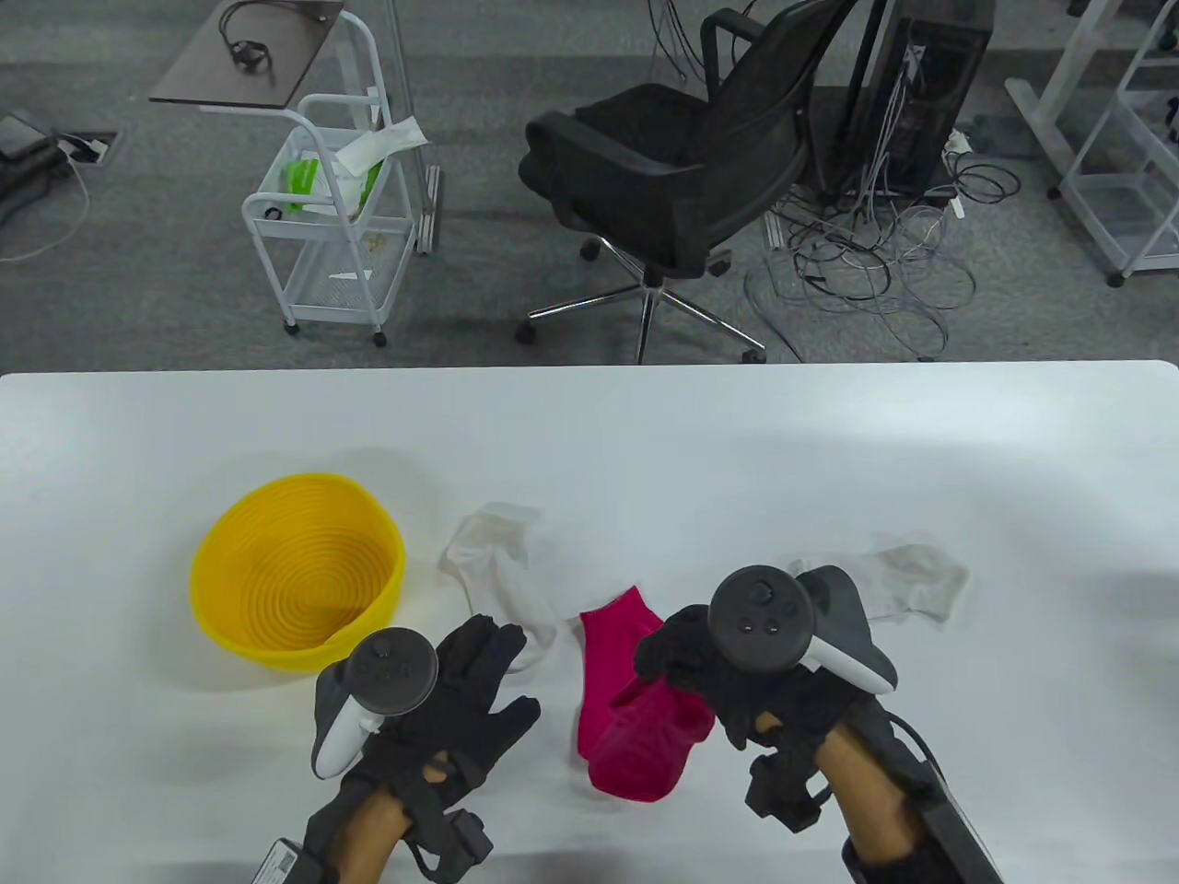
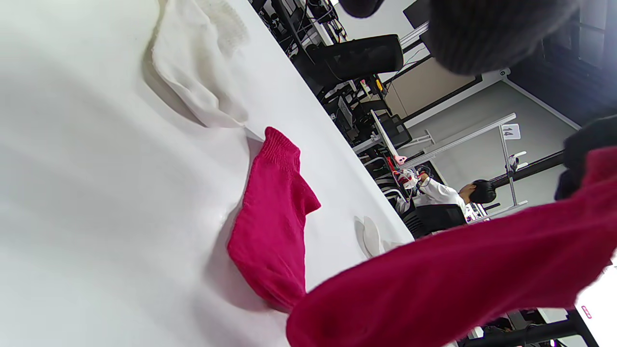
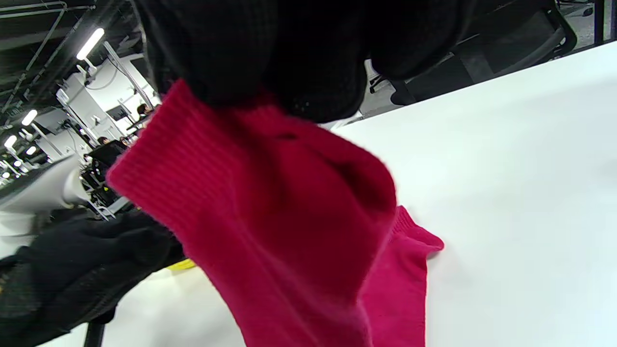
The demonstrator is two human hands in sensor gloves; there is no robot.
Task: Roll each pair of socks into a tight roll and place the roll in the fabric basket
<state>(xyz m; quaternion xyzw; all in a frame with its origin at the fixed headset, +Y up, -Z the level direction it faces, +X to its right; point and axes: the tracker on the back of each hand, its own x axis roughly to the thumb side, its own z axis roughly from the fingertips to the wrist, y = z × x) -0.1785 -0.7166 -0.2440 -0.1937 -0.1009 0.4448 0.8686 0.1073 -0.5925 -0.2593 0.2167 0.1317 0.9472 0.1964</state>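
Observation:
A yellow basket (image 1: 295,571) stands on the left of the white table (image 1: 645,433). One magenta sock (image 1: 610,645) (image 2: 274,226) lies flat in front of me. My right hand (image 1: 686,658) pinches the cuff of a second magenta sock (image 1: 645,750) (image 3: 270,212) and holds it hanging just above the table, over the near end of the flat one. My left hand (image 1: 470,681) hovers to the left of the socks, fingers straight and spread, holding nothing. A white sock (image 1: 502,575) (image 2: 197,72) lies by the basket; another white sock (image 1: 912,580) lies to the right.
Beyond the far table edge are a black office chair (image 1: 682,166), a white wire cart (image 1: 332,212) and tangled cables (image 1: 866,267) on the floor. In the left wrist view a person sits at a distant desk (image 2: 448,197).

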